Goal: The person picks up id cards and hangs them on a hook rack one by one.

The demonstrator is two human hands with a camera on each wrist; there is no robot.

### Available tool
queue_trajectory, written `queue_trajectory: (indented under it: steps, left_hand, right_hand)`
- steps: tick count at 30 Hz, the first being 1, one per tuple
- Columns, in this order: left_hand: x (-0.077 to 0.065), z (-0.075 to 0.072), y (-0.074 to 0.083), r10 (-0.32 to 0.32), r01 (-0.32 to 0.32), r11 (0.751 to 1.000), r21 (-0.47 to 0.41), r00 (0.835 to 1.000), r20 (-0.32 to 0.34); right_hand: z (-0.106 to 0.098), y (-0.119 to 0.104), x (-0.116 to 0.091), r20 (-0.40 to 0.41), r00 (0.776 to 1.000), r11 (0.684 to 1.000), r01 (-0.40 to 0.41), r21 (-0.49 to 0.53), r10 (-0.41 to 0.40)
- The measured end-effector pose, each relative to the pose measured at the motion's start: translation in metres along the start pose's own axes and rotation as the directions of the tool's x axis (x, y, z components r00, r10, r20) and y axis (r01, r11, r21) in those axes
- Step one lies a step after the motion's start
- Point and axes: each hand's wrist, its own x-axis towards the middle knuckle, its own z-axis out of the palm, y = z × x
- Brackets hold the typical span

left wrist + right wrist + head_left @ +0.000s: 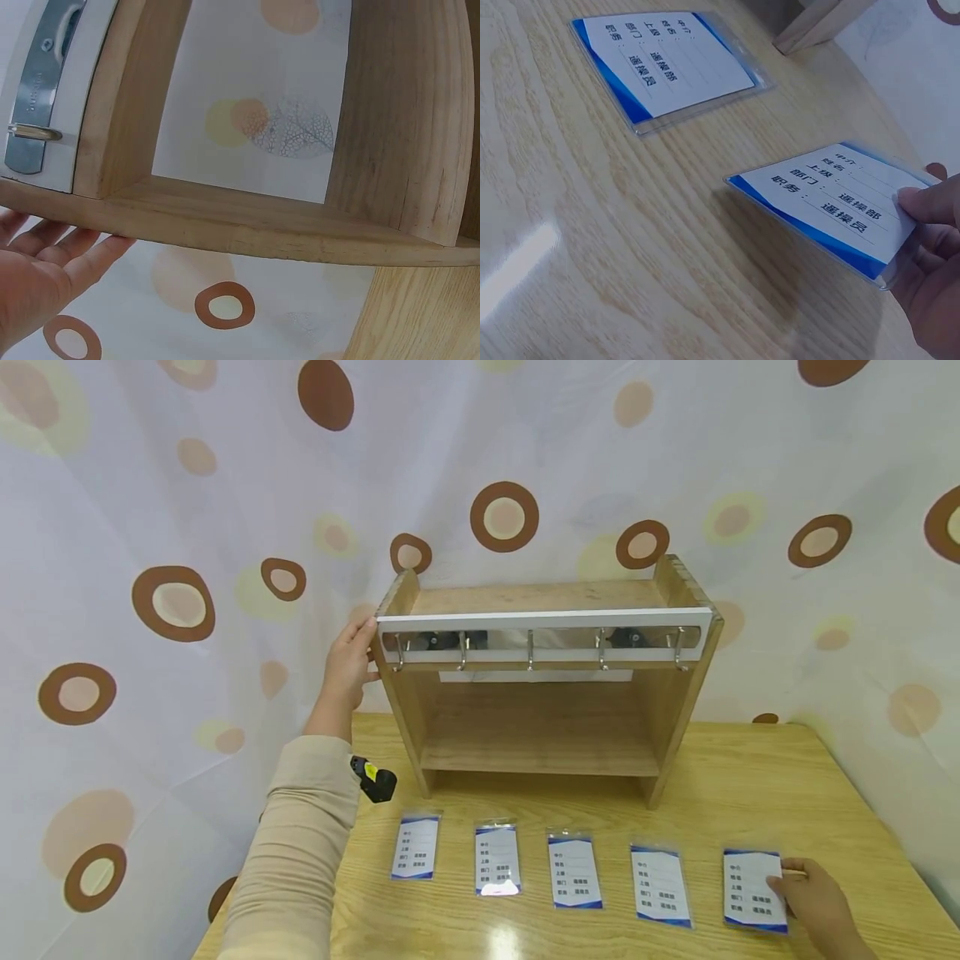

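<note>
Left hand (347, 664): extended fingers touch shelf (536, 727), perhaps steadying it.
Right hand (817, 897): pinches card (750, 889) edge, leaving words visible.

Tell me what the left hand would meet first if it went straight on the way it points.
The left hand would meet the wooden rack's left side panel first; its fingers appear to touch it, though exact depth is hard to judge.
</note>
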Motion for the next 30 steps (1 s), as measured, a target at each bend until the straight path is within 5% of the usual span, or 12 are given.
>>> queue_trajectory:
  steps: [12, 30]
  left_hand:
    - [-0.001, 0.001, 0.004, -0.007, 0.008, 1.000, 0.014, 1.000, -0.007]
    - [-0.002, 0.002, 0.006, -0.016, 0.017, 0.999, 0.037, 1.000, -0.010]
  right_hand:
    - [0.006, -0.037, -0.009, -0.038, 0.988, 0.988, 0.152, 0.010, -0.151]
    - [0.025, -0.084, -0.027, -0.020, 0.910, 0.905, 0.413, 0.100, -0.413]
